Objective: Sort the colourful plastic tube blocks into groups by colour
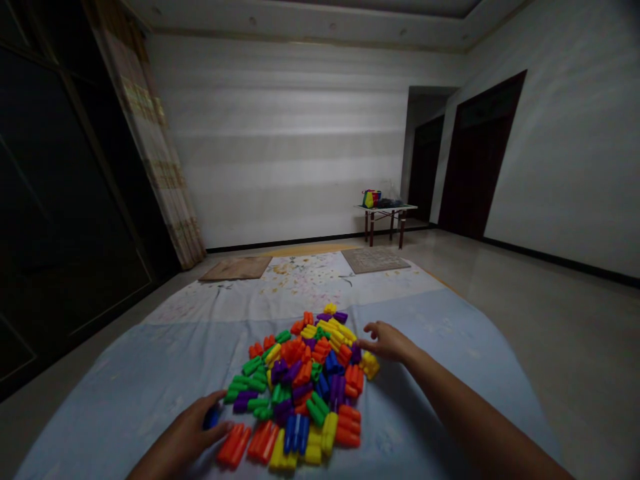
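A heap of plastic building blocks point(303, 380), ribbed like joined tubes in red, green, yellow, purple and blue, lies on a cloth. At the heap's near left edge my left hand point(197, 423) curls around a blue block point(211, 417), partly covered by the fingers. Just beside its thumb is a red block point(234, 445). On the right side, my right hand point(387, 341) has its fingers apart and holds nothing visible. Its fingertips are next to a purple block point(355, 353), with a yellow block point(370, 365) just below; contact cannot be made out.
The pale blue and floral cloth point(425, 320) is under the heap. Toward its far edge lie a brown mat point(237, 268) and a grey-brown mat point(375, 260). A small table point(385, 208) bearing a colourful bag point(371, 198) stands near the back wall.
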`<state>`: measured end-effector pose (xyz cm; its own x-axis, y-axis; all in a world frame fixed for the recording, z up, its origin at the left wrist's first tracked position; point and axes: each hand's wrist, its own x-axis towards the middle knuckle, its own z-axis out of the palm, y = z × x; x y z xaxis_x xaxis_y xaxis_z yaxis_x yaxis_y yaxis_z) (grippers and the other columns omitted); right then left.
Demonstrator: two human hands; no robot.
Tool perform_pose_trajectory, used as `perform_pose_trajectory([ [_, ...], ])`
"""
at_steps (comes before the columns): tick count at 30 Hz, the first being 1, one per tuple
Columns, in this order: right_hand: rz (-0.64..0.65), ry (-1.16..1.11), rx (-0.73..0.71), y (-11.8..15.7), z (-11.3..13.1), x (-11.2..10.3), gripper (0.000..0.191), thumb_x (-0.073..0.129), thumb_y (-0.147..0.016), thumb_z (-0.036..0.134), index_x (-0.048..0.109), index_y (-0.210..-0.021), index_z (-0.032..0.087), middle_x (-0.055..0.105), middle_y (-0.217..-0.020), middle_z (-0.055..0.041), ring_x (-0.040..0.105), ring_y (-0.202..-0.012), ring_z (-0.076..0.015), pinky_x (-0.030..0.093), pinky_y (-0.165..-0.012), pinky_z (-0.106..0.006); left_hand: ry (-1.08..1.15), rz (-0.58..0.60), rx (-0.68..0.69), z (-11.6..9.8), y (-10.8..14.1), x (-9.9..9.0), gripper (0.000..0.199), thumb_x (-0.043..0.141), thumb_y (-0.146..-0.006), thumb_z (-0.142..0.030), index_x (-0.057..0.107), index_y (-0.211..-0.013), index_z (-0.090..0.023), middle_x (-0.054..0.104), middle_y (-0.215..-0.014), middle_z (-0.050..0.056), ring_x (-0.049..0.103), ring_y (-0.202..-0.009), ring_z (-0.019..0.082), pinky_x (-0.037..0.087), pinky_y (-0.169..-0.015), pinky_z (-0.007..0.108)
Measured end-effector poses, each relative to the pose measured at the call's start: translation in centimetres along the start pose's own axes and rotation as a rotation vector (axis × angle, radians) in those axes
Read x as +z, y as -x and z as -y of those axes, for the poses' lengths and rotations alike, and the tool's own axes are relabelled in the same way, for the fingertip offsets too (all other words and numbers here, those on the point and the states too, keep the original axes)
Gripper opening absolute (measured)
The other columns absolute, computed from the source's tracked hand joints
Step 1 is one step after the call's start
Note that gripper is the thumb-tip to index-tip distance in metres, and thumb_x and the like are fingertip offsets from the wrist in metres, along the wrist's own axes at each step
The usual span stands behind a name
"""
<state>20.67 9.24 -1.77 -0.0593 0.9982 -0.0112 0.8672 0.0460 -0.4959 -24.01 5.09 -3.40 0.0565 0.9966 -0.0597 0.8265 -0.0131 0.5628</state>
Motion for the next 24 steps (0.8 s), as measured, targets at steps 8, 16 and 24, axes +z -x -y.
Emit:
perform_pose_trajectory([
  [8,0.194,-0.118,-0.087,2.0,1.1,1.1,0.040,0.062,-0.070,0.046,0.068,-0.099,0.019,0.068,-0.087,-0.0037,0.061,-0.074,-0.0176,0.042,-0.062,-0.024,0.050,0.008,0.109,-2.4,-1.1,1.7,0.054,0.055,-0.060,-0.031,0.059,-0.112,-0.015,0.065,-0.111,0.006,0.058,-0.105,0.023,0.043,-0.095,0.033],
  [16,0.113,-0.343,-0.315,1.3,5.2,1.9,0.037,0.059,-0.075,0.041,0.063,-0.105,0.019,0.064,-0.085,0.0004,0.057,-0.071,-0.0140,0.043,-0.062,-0.022,0.054,-0.181,0.187,-6.6,-1.5,3.6,0.050,0.046,-0.076,-0.044,0.058,-0.114,-0.013,0.060,-0.118,0.011,0.054,-0.112,0.021,0.040,-0.099,0.034],
  [24,0.003,-0.208,-0.297,4.2,4.9,1.5,0.072,0.068,-0.066,0.051,0.049,-0.128,0.020,0.052,-0.121,-0.0121,0.054,-0.102,-0.0245,0.042,-0.091,-0.035,-0.044,-0.356,0.321,-3.0,3.1,5.5,0.043,0.046,-0.079,-0.048,0.059,-0.114,-0.025,0.059,-0.122,0.005,0.053,-0.114,0.021,0.042,-0.100,0.037],
])
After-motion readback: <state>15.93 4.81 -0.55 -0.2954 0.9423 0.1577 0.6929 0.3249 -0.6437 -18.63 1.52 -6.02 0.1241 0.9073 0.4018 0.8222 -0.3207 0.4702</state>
